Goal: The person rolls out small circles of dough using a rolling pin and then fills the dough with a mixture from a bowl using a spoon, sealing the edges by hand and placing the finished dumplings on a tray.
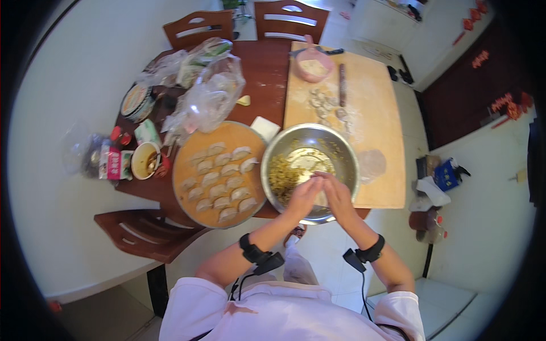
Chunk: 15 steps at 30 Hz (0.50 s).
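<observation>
My left hand (305, 196) and my right hand (336, 194) meet over the near side of a large steel bowl (354, 170). Their fingers are closed together at the tips around a pale dumpling (320, 199), which shows only partly between the palms. Chopped yellow-green filling (282, 176) lies in the bowl, mostly heaped at its left. To the left, a round wooden board (250, 136) carries several rows of folded dumplings (229, 170). One flat dough wrapper (372, 166) rests on the floured pastry board (381, 108), just right of the bowl.
Small dough pieces (321, 102), a rolling pin (342, 85) and a pink bowl of flour (314, 68) occupy the pastry board. Plastic bags (210, 91), a round tin (136, 103) and a cup (146, 161) crowd the table's left. A wooden chair (148, 230) stands near left.
</observation>
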{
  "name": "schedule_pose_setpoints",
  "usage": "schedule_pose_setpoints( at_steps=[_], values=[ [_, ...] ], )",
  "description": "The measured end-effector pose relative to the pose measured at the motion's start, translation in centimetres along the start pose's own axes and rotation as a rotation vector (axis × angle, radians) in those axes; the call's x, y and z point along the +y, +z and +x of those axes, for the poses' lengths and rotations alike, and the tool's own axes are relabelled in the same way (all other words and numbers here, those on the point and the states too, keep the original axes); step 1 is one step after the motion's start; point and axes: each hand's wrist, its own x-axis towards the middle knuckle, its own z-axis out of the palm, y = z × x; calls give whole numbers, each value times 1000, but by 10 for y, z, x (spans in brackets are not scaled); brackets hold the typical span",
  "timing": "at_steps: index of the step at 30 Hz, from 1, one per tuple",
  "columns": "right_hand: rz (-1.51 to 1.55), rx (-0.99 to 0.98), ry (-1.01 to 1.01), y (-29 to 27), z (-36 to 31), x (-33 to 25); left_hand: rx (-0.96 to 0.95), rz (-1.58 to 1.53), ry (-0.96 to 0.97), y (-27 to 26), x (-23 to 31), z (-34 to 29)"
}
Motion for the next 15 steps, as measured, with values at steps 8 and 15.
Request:
schedule_pose_setpoints(
  at_steps=[8,15],
  values=[
    [-70,-17,-212,14,15,-32,401,490,583,12,25,-20],
    [-49,-54,-292,40,22,-59,492,521,610,-7,46,-38]
  ],
)
